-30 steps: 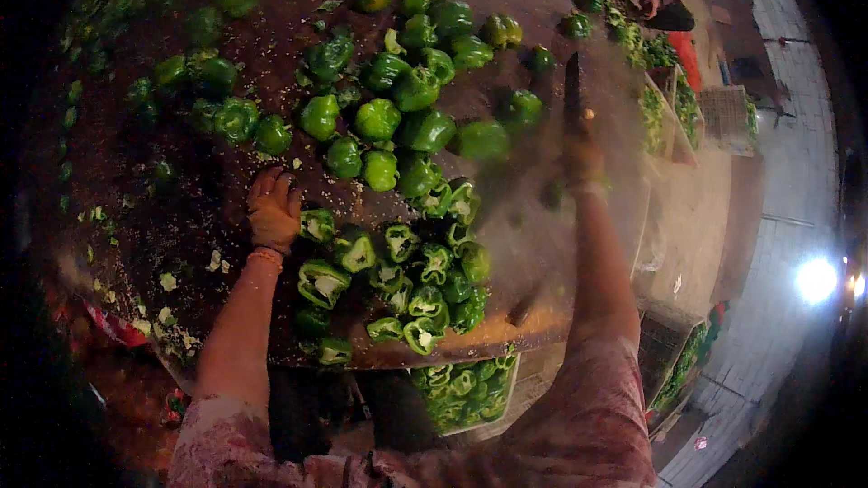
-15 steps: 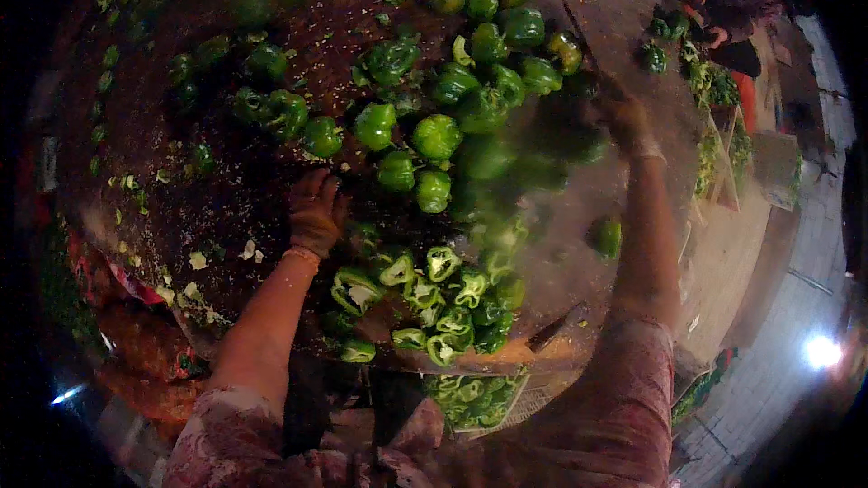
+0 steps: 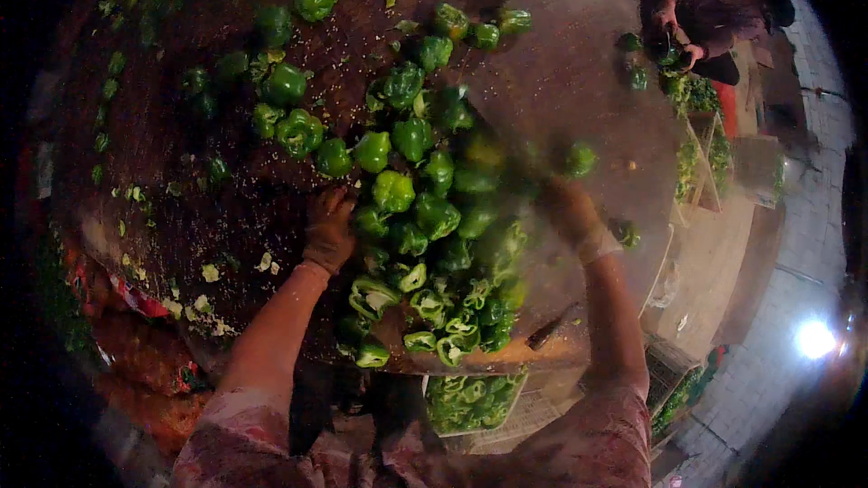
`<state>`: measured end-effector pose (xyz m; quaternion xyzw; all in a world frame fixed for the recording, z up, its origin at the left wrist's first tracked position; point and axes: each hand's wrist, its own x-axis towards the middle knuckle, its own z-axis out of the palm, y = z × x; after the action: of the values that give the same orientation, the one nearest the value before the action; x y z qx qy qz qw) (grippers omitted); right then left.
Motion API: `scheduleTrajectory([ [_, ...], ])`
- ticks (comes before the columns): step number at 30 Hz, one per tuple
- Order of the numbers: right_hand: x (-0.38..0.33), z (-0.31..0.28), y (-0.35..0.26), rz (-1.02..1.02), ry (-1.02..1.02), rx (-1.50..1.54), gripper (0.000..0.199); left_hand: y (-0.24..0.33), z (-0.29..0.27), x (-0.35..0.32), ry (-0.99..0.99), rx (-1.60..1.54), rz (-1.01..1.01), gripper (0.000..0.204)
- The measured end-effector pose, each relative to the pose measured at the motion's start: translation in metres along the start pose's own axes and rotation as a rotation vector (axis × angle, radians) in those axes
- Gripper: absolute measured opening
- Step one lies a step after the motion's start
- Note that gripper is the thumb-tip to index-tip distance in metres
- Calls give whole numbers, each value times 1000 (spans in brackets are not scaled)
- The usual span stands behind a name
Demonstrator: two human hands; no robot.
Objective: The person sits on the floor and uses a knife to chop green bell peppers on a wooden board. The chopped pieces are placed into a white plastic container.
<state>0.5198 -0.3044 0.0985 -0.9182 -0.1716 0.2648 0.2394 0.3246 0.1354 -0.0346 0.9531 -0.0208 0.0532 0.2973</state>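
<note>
My left hand (image 3: 330,233), in a brownish glove, lies on the dark table with fingers extended, beside the left edge of a pile of green bell peppers (image 3: 437,216); it holds nothing I can see. My right hand (image 3: 568,208), smeared by motion, is at the right side of the pile. From it a long thin dark tool (image 3: 495,125), perhaps a knife, reaches up and left over the peppers. Between my forearms, near the front edge, lie cut bell peppers (image 3: 427,305) with pale insides showing.
Whole peppers (image 3: 286,84) lie further left. A second tool (image 3: 553,327) rests by the front edge. Below that edge stands a crate of cut peppers (image 3: 470,402). At the far right another person (image 3: 714,14) handles peppers. Pale scraps (image 3: 210,273) dot the table's left.
My right hand has swept left and nearer with the tool, and peppers from the right have bunched into the middle pile. My left hand has shifted slightly right.
</note>
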Motion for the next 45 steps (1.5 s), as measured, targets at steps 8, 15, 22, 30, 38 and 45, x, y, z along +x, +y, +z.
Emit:
scheduleTrajectory([
  [8, 42, -40, -44, 180, 401, 559, 55, -17, -51, 4, -190, 156, -57, 40],
  [15, 226, -104, -31, 192, 419, 663, 51, -18, -48, 13, -245, 329, -20, 44],
  [22, 263, -93, -100, 268, 90, 399, 49, -27, -50, 10, -108, 163, 5, 43],
  [30, 165, -44, -163, 385, -185, 1096, 42, -36, -39, 2, -150, 189, 1, 38],
  [38, 261, -101, -159, -116, 356, -59, 52, -37, -39, -7, -210, 136, -62, 36],
  [45, 400, -135, -103, 62, 283, -65, 63, -36, -70, 14, -235, 125, 49, 43],
])
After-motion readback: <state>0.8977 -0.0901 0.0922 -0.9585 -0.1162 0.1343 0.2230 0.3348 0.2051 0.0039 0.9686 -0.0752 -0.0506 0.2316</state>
